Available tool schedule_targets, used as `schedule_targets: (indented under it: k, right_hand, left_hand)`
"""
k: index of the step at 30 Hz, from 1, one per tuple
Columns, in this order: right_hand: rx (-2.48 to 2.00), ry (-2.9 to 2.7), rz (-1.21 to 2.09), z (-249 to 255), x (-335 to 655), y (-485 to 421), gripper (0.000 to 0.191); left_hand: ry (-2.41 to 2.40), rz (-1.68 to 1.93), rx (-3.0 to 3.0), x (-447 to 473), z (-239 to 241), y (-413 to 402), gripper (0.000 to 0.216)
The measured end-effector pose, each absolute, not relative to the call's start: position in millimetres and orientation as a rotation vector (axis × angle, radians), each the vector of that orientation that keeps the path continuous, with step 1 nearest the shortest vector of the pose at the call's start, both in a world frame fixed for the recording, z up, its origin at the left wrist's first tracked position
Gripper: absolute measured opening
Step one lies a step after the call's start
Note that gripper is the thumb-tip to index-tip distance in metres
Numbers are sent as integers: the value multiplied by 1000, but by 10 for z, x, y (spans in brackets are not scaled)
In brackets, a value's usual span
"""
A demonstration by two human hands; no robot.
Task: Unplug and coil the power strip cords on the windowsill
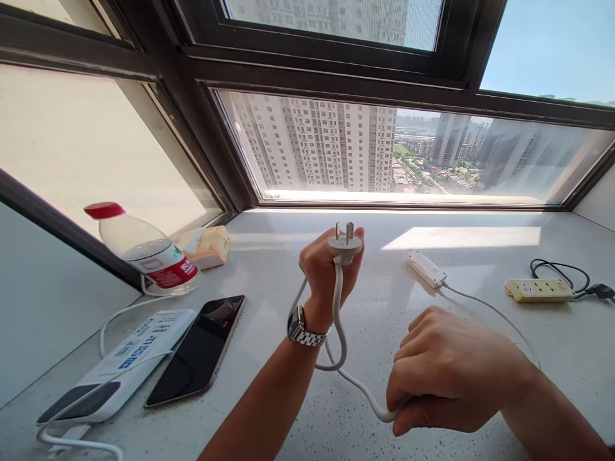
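Observation:
A white three-pin plug stands with its metal prongs up in my left hand, whose fingers are closed behind it. From the plug the thick white cord hangs down in front of my wrist, bends into a loop and passes behind my hand. Lower right, my right hand is closed in a pinch on the same cord, whose far end is hidden under the palm. A watch with a metal band is on my left wrist.
On the white counter at left lie a phone, a white power bank with cables, a red-capped bottle and a tissue pack. A white power strip and a yellowish one lie right. A window bounds the back.

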State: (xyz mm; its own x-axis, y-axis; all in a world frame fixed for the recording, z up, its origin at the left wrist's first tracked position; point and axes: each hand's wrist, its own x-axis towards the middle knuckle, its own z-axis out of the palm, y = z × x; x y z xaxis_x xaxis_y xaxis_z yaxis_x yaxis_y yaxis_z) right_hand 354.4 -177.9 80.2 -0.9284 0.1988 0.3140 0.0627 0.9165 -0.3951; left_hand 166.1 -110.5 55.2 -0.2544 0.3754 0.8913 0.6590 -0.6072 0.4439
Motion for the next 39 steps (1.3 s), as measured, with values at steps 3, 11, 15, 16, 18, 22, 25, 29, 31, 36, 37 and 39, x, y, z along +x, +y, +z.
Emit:
schedule_targets:
  k: [3,11,15,16,18,22,25,29,31,36,37,39]
  right_hand:
    - [-153,-2584,658,782,3542,-1641,27]
    - [-241,-2267,619,789,3567,-1404,34]
    - [-300,-2080,482,790,3537,-1396,28]
    - [-306,-2043,451,794,3529,-1394,27]
    - [-308,-1996,403,804,3512,-1394,26]
    - [-355,-1909,385,797,3487,-1400,29]
    - [-503,-1826,536,732,3487,-1378,44]
    - [-655,-1737,939,625,3499,-1302,59]
    - [-647,-1748,1103,614,3503,-1270,60]
    - [-709,-2049,1374,678,3522,-1213,42]
    - [-736,-2075,1434,678,3529,-1191,40]
    - [-778,-2041,1545,654,3548,-1132,38]
  left_hand:
    - [-1162,-1804,-1904,1794,563,-1206,34]
    - [-939,-1888,-2270,1991,498,-1364,18]
    - [-732,-1909,-2416,1975,456,-1360,12]
    - [-709,-1914,-2434,1974,450,-1355,14]
    - [-691,-1921,-2483,1982,442,-1342,28]
    - [-655,-1963,-2539,2027,429,-1337,45]
    - [-645,-2007,-2478,2055,437,-1370,31]
    - [-589,-2042,-2545,2043,444,-1406,7]
    - [-565,-2116,-2617,2021,425,-1391,20]
    - [-879,-2657,-2407,1968,443,-1299,34]
    - [-970,-2800,-2289,1951,478,-1278,38]
    - [-1147,-3036,-2004,1889,580,-1233,46]
